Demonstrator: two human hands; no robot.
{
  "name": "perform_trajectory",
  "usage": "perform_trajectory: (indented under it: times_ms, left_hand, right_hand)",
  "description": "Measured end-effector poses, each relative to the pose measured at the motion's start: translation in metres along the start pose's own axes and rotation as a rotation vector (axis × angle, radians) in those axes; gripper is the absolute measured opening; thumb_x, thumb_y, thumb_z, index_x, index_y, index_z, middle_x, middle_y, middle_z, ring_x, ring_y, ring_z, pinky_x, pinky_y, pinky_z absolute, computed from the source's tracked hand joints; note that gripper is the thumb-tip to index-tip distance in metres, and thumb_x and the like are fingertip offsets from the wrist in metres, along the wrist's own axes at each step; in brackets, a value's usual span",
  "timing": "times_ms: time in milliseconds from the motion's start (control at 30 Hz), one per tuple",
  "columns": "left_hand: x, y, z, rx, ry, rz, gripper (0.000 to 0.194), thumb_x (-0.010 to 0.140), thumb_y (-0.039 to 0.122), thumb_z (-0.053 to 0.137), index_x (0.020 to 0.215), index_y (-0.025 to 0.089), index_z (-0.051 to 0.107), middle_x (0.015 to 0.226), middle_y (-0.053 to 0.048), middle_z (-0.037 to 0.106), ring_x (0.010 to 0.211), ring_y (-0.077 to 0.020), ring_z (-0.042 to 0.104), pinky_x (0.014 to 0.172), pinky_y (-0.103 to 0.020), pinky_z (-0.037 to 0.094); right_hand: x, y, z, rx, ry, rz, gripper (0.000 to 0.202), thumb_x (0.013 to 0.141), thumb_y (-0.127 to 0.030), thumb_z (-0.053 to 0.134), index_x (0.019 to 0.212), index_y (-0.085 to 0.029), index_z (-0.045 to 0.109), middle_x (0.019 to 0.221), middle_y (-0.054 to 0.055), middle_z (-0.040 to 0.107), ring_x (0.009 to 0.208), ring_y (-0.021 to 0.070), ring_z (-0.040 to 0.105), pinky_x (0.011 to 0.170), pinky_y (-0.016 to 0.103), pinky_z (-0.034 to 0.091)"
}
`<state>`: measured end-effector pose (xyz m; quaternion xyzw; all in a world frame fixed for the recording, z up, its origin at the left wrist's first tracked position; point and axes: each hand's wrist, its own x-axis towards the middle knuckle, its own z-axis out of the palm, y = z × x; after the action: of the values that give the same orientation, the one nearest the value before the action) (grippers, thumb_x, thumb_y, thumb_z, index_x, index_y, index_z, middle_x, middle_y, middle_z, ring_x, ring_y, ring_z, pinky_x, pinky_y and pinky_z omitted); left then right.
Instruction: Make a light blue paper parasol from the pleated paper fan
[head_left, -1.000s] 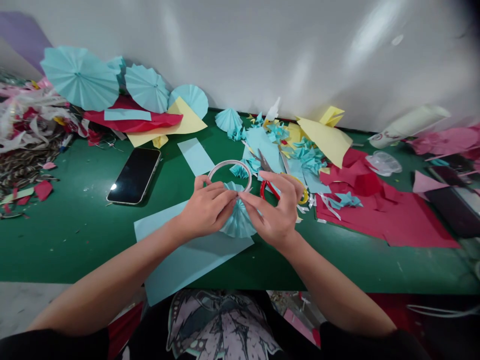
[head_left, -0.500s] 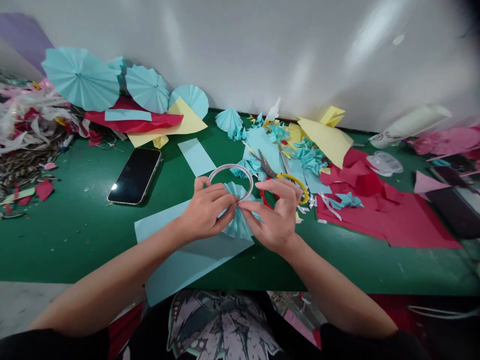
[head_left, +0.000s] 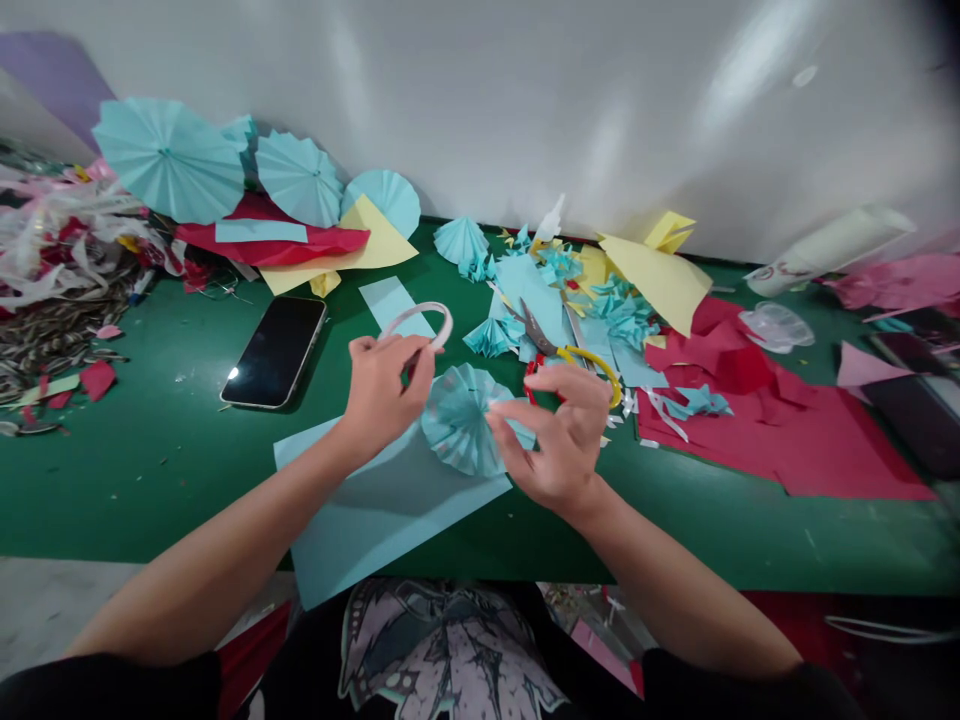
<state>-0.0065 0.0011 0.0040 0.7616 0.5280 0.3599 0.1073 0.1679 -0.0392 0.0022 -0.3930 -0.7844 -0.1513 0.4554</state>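
Observation:
My left hand (head_left: 384,392) is closed on a thin white ring-shaped roll of tape (head_left: 448,322), its fingers curled over the near side. Over the right half of a pleated light-blue paper rosette (head_left: 461,430), my right hand (head_left: 564,440) is pinched, thumb and forefinger close together near the rosette's centre. Whatever sits between those fingertips is too small to make out. The rosette lies on a light-blue sheet of paper (head_left: 360,545). Just behind my right hand are scissors (head_left: 538,335) with a yellow and a red handle, partly hidden by the hand.
A phone (head_left: 275,352) lies to the left. Several finished blue rosettes (head_left: 176,165) lean against the wall. Blue scraps (head_left: 619,312), a glue bottle (head_left: 550,220) and yellow paper (head_left: 660,280) lie at the back. Red sheets (head_left: 810,450) cover the right side; cords and ribbons (head_left: 60,260) are piled left.
My left hand has moved left and away from my right hand, carrying the tape roll off the rosette. The rosette now shows more fully; my right hand has shifted only slightly.

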Motion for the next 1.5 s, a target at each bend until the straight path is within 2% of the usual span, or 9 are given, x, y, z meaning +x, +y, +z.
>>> perform_trajectory:
  times_ms: [167, 267, 367, 500, 667, 900, 1100, 1367, 1500]
  left_hand:
    - [0.000, -0.015, 0.009, 0.352, -0.089, 0.005, 0.027, 0.085, 0.018, 0.036, 0.068, 0.015, 0.056, 0.060, -0.005, 0.057, 0.062, -0.0205, 0.054, 0.068, -0.038, 0.027]
    - [-0.005, -0.020, 0.015, 0.440, -0.178, 0.009, 0.027, 0.084, 0.015, 0.035, 0.069, 0.013, 0.057, 0.068, -0.010, 0.059, 0.070, -0.0263, 0.056, 0.071, -0.045, 0.029]
    - [-0.007, -0.018, 0.017, 0.462, -0.187, -0.005, 0.024, 0.083, 0.015, 0.037, 0.079, 0.011, 0.060, 0.087, -0.016, 0.060, 0.087, -0.0328, 0.056, 0.080, -0.057, 0.028]
    - [-0.002, -0.008, 0.010, 0.168, -0.182, 0.015, 0.031, 0.079, 0.012, 0.041, 0.106, 0.014, 0.055, 0.110, -0.014, 0.056, 0.104, -0.0289, 0.053, 0.092, -0.055, 0.030]
    - [0.002, 0.002, 0.000, -0.357, -0.452, 0.070, 0.026, 0.075, 0.022, 0.055, 0.100, 0.017, 0.055, 0.101, -0.006, 0.063, 0.094, -0.0177, 0.059, 0.080, -0.030, 0.048]
    - [0.000, 0.000, 0.007, -0.188, -0.371, 0.015, 0.008, 0.076, 0.019, 0.052, 0.078, 0.017, 0.059, 0.070, -0.001, 0.062, 0.061, -0.0127, 0.055, 0.054, -0.024, 0.040]
    - [0.001, 0.000, 0.004, -0.143, -0.292, -0.075, 0.007, 0.075, 0.021, 0.051, 0.075, 0.016, 0.056, 0.067, 0.001, 0.059, 0.056, -0.0110, 0.051, 0.053, -0.024, 0.038]
    - [0.003, -0.002, -0.001, -0.200, -0.559, -0.176, 0.024, 0.069, 0.027, 0.058, 0.090, 0.017, 0.059, 0.076, -0.006, 0.066, 0.069, -0.0193, 0.063, 0.054, -0.027, 0.046]
    - [0.003, -0.003, -0.002, -0.247, -0.625, -0.132, 0.037, 0.067, 0.024, 0.060, 0.103, 0.018, 0.056, 0.102, -0.009, 0.065, 0.094, -0.0242, 0.062, 0.070, -0.033, 0.052]
  right_hand:
    - [-0.003, 0.007, 0.008, -0.058, -0.154, 0.300, 0.071, 0.072, -0.035, 0.060, 0.130, -0.025, 0.020, 0.113, 0.013, 0.047, 0.098, 0.0286, 0.050, 0.080, 0.050, 0.040]
    - [-0.008, 0.012, 0.012, -0.022, -0.371, 0.455, 0.076, 0.070, -0.028, 0.057, 0.133, -0.020, 0.016, 0.092, 0.008, 0.057, 0.077, 0.0237, 0.056, 0.075, 0.049, 0.040]
    - [-0.013, 0.015, 0.014, 0.054, -0.478, 0.460, 0.069, 0.069, -0.016, 0.049, 0.132, -0.020, 0.020, 0.078, 0.003, 0.060, 0.065, 0.0177, 0.056, 0.078, 0.048, 0.038]
    - [-0.013, 0.016, 0.014, 0.136, -0.504, 0.384, 0.061, 0.071, -0.009, 0.042, 0.128, -0.022, 0.026, 0.079, 0.002, 0.062, 0.068, 0.0164, 0.057, 0.084, 0.048, 0.036]
    - [-0.007, 0.014, 0.011, 0.250, -0.543, 0.366, 0.060, 0.075, -0.009, 0.042, 0.131, -0.020, 0.023, 0.077, 0.001, 0.063, 0.074, 0.0167, 0.060, 0.085, 0.045, 0.038]
    - [0.000, 0.010, 0.006, 0.300, -0.465, 0.394, 0.061, 0.075, -0.015, 0.049, 0.130, -0.021, 0.024, 0.092, 0.006, 0.062, 0.084, 0.0194, 0.061, 0.078, 0.039, 0.045]
    - [-0.001, 0.015, 0.008, 0.282, -0.327, 0.452, 0.055, 0.076, -0.012, 0.049, 0.127, -0.019, 0.029, 0.083, 0.003, 0.059, 0.074, 0.0163, 0.059, 0.071, 0.036, 0.048]
    - [-0.001, 0.016, 0.010, 0.291, -0.375, 0.443, 0.053, 0.078, -0.010, 0.047, 0.126, -0.021, 0.030, 0.076, -0.001, 0.062, 0.069, 0.0135, 0.059, 0.069, 0.030, 0.047]
    - [-0.001, 0.016, 0.009, 0.307, -0.437, 0.429, 0.055, 0.078, -0.008, 0.046, 0.128, -0.021, 0.029, 0.076, 0.000, 0.063, 0.068, 0.0141, 0.061, 0.067, 0.031, 0.046]
